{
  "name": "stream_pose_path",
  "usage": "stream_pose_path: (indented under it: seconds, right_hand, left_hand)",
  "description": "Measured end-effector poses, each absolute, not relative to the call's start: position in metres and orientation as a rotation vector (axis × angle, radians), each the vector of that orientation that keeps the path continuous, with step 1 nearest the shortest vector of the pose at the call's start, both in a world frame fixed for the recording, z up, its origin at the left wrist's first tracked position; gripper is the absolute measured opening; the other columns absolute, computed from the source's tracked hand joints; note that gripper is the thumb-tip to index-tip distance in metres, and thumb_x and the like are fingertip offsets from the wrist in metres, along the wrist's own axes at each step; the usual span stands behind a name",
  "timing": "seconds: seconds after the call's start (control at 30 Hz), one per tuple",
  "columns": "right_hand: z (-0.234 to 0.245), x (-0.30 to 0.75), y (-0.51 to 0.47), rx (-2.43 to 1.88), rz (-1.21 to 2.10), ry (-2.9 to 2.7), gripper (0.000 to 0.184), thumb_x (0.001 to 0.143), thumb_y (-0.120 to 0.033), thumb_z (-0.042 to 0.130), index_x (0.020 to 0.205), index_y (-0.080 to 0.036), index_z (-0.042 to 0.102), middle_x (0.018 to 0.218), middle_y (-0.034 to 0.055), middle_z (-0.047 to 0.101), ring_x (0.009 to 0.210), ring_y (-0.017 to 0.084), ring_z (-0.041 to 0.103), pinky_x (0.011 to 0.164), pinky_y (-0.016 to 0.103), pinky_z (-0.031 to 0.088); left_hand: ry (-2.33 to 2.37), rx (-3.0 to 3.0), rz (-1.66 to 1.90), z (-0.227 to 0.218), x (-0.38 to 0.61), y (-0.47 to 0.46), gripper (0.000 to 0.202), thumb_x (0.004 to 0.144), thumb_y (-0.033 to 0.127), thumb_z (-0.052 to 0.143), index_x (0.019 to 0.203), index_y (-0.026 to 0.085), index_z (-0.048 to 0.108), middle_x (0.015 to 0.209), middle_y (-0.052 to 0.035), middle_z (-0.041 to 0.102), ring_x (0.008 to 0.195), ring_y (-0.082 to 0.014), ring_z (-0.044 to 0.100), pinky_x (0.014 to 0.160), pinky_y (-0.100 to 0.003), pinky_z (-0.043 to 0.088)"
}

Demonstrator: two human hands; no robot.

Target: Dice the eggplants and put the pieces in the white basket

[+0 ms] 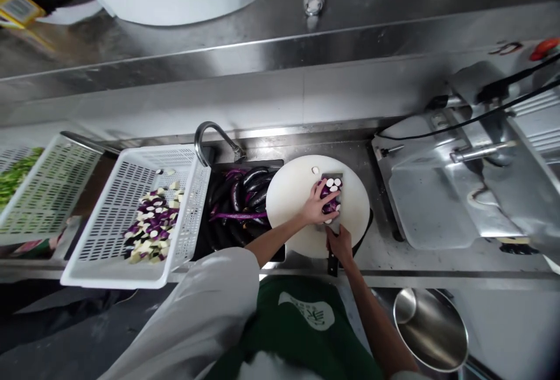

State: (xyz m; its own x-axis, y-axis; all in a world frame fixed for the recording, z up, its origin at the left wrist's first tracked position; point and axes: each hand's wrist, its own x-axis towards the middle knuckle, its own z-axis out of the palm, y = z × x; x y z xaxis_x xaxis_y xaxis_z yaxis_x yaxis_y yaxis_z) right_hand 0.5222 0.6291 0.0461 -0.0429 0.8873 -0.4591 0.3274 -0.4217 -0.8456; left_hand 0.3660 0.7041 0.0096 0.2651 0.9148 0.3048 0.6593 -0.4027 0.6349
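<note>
On the round white cutting board [291, 190], my left hand [313, 207] is curled over a small heap of cut purple eggplant pieces [334, 186], its fingers slightly apart and pressing them against a cleaver's blade. My right hand [340, 244] is wrapped around the dark handle of that cleaver [336, 226]. The blade lies flat, pointing away from me under the pieces. One loose eggplant slice [315, 170] sits beyond my left hand on the board.
Left of the board, whole eggplants [238, 193] fill a sink below a curved faucet [214, 126]. A white perforated basket [118, 208] holds eggplant chunks [153, 225]. Farther left is a basket of chopped greens [17, 176]. A metal slicing machine [441, 193] stands right; a steel pot [433, 333] sits below.
</note>
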Motion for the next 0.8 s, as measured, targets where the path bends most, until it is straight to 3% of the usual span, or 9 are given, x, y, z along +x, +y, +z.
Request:
stream_pose_path:
  seconds: [0.23, 0.43, 0.53, 0.6, 0.67, 0.73, 0.8]
  right_hand:
    - [0.084, 0.467, 0.604, -1.520, 1.517, -1.529, 0.045, 0.082, -0.070, 0.061, 0.080, -0.027, 0.051, 0.047, -0.0030, 0.053, 0.040, 0.018, 0.053, 0.042, 0.031, 0.046]
    - [0.138, 0.326, 0.571, -1.135, 1.797, -1.924, 0.033, 0.087, -0.058, 0.058, 0.089, -0.025, 0.054, 0.051, -0.0041, 0.054, 0.039, 0.017, 0.053, 0.038, 0.028, 0.041]
    - [0.174, 0.221, 0.553, -0.820, 1.672, -2.283, 0.023, 0.092, -0.045, 0.056, 0.089, -0.022, 0.059, 0.064, 0.0022, 0.065, 0.054, 0.019, 0.065, 0.053, 0.028, 0.050]
    - [0.197, 0.154, 0.545, -0.702, 1.441, -2.496, 0.016, 0.092, -0.033, 0.058, 0.093, -0.018, 0.065, 0.081, 0.0098, 0.073, 0.081, 0.025, 0.073, 0.073, 0.030, 0.055]
    - [0.212, 0.108, 0.542, -0.661, 1.217, -2.654, 0.015, 0.089, -0.024, 0.061, 0.099, -0.015, 0.068, 0.098, 0.0161, 0.075, 0.101, 0.029, 0.072, 0.086, 0.034, 0.053]
    - [0.215, 0.092, 0.545, -0.673, 1.088, -2.715, 0.015, 0.088, -0.021, 0.061, 0.099, -0.013, 0.069, 0.102, 0.0185, 0.075, 0.105, 0.030, 0.071, 0.088, 0.033, 0.052]
    - [0.202, 0.112, 0.553, -0.677, 1.067, -2.682, 0.012, 0.089, -0.024, 0.060, 0.092, -0.016, 0.068, 0.094, 0.0169, 0.075, 0.099, 0.028, 0.072, 0.082, 0.030, 0.051]
  left_hand:
    - [1.643, 2.164, 0.990, 0.086, 0.291, 0.654, 0.071, 0.088, 0.055, 0.072, 0.150, 0.024, 0.056, 0.174, -0.0080, -0.007, 0.159, -0.0426, 0.004, 0.128, -0.060, 0.019]
    - [2.220, 1.887, 1.133, 0.158, 0.146, 0.537, 0.072, 0.091, 0.062, 0.064, 0.154, 0.028, 0.051, 0.174, -0.0080, 0.004, 0.159, -0.0430, 0.009, 0.128, -0.063, 0.015]
    - [2.517, 1.626, 1.209, 0.169, 0.055, 0.481, 0.072, 0.094, 0.062, 0.060, 0.155, 0.027, 0.048, 0.172, -0.0113, 0.012, 0.158, -0.0397, 0.017, 0.128, -0.059, 0.018]
    - [2.688, 1.357, 1.221, 0.168, -0.005, 0.451, 0.070, 0.096, 0.059, 0.059, 0.155, 0.023, 0.047, 0.169, -0.0155, 0.022, 0.156, -0.0371, 0.022, 0.127, -0.056, 0.021]
    - [2.818, 1.007, 1.129, 0.161, -0.052, 0.424, 0.066, 0.098, 0.054, 0.057, 0.152, 0.017, 0.051, 0.160, -0.0200, 0.040, 0.152, -0.0362, 0.033, 0.125, -0.056, 0.026]
    - [2.820, 0.760, 0.958, 0.149, -0.077, 0.398, 0.056, 0.100, 0.051, 0.052, 0.141, 0.013, 0.061, 0.142, -0.0212, 0.059, 0.141, -0.0359, 0.049, 0.120, -0.054, 0.035]
    - [2.729, 0.686, 0.832, 0.130, -0.078, 0.371, 0.048, 0.101, 0.051, 0.049, 0.118, 0.013, 0.073, 0.116, -0.0190, 0.072, 0.119, -0.0347, 0.065, 0.109, -0.050, 0.047]
